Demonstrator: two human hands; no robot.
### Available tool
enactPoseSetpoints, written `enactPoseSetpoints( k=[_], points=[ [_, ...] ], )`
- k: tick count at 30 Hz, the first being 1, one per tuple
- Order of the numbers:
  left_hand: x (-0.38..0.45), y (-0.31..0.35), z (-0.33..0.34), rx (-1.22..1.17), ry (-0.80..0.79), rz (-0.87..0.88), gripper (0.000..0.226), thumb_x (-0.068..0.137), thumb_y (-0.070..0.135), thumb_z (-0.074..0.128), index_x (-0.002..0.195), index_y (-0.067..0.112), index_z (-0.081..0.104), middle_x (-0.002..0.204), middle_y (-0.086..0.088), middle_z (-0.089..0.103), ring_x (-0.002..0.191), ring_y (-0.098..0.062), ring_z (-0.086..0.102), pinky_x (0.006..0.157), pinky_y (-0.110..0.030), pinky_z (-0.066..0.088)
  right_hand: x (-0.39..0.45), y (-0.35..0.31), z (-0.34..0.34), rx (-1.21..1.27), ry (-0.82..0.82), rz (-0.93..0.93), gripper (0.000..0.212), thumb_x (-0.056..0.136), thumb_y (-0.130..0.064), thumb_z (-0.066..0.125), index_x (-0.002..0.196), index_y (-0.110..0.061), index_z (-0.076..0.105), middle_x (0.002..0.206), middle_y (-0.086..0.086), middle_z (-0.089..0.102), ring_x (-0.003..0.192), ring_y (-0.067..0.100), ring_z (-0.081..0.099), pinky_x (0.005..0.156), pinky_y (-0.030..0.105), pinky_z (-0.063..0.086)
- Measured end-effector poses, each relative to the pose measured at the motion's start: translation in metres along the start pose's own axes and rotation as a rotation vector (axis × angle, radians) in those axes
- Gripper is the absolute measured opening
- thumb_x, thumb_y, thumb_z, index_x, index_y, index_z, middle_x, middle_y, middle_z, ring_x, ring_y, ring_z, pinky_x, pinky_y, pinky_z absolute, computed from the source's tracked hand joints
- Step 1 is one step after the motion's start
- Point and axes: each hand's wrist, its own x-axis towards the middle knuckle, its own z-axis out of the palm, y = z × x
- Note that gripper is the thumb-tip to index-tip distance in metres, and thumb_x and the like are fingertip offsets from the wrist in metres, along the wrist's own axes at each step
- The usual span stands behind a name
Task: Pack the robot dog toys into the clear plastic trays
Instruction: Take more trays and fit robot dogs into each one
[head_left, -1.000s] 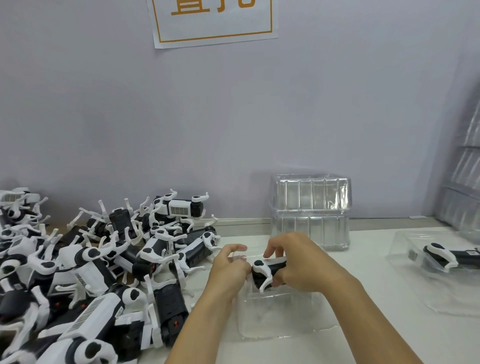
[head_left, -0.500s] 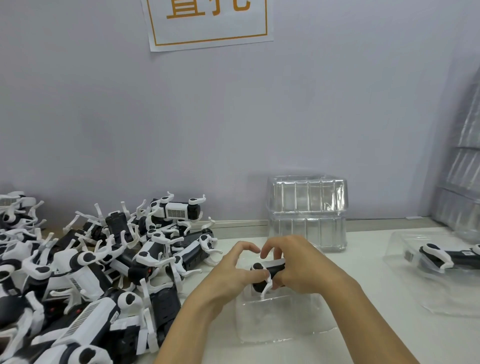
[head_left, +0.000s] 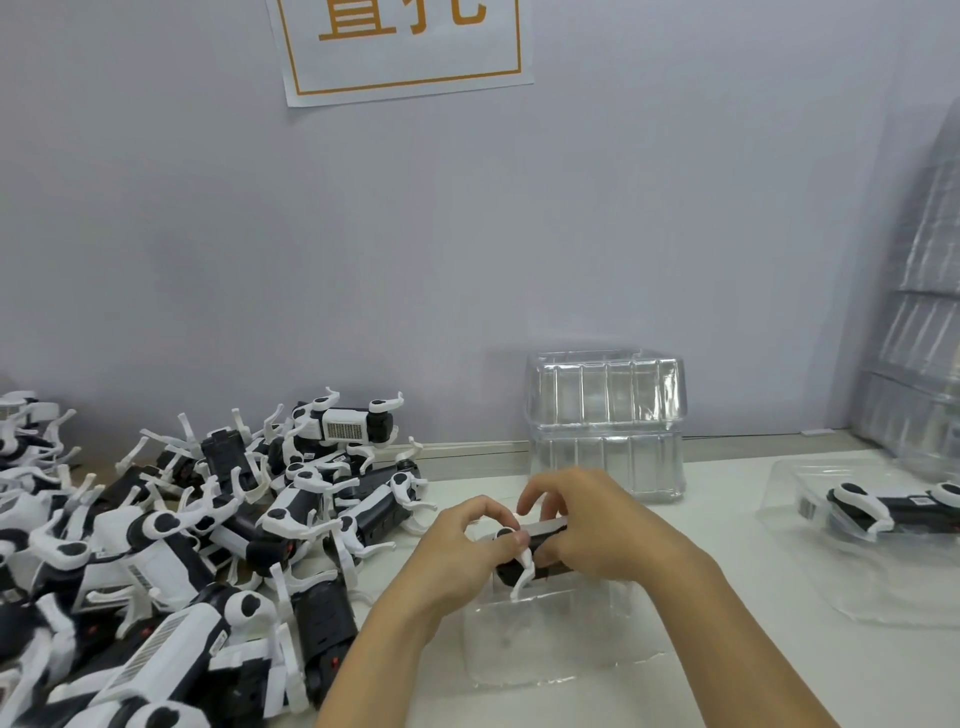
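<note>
A black-and-white robot dog toy (head_left: 519, 569) is held over a clear plastic tray (head_left: 550, 644) on the white table. My right hand (head_left: 597, 525) wraps over the toy's body, hiding most of it. My left hand (head_left: 467, 551) pinches the toy's near end with thumb and fingers; one white leg hangs down towards the tray. A big heap of robot dog toys (head_left: 182, 545) lies at the left. At the right edge another clear tray (head_left: 810, 582) holds a packed robot dog (head_left: 883, 512).
A stack of empty clear trays (head_left: 605, 421) stands behind my hands against the wall. More stacked clear trays (head_left: 919, 338) lean at the far right. A white paper sign (head_left: 400, 47) hangs on the wall above.
My left hand's fingers have shifted from resting beside the toy to pinching its near end. The toy's white leg now points down at the tray. The view has moved slightly.
</note>
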Motion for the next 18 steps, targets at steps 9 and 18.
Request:
enactPoseSetpoints(
  k=[9, 18],
  points=[
    [0.002, -0.004, 0.001, 0.015, 0.034, -0.003, 0.005, 0.089, 0.028, 0.071, 0.091, 0.024, 0.068, 0.09, 0.022, 0.056, 0.068, 0.011, 0.052, 0.05, 0.002, 0.034, -0.027, 0.029, -0.054, 0.088, -0.051, 0.184, 0.038, 0.061, -0.05, 0.09, 0.094, -0.046, 0.072, 0.104, -0.02, 0.062, 0.098, -0.002, 0.056, 0.071, 0.02, 0.044],
    [-0.001, 0.0, -0.001, 0.057, -0.016, -0.023, 0.005, 0.089, 0.032, 0.071, 0.089, 0.031, 0.066, 0.102, 0.019, 0.052, 0.08, -0.006, 0.057, 0.063, -0.018, 0.041, -0.019, 0.023, -0.04, 0.028, 0.036, 0.204, 0.031, 0.066, -0.023, 0.091, 0.087, -0.036, 0.072, 0.094, -0.012, 0.061, 0.087, 0.003, 0.058, 0.062, 0.017, 0.041]
  ],
)
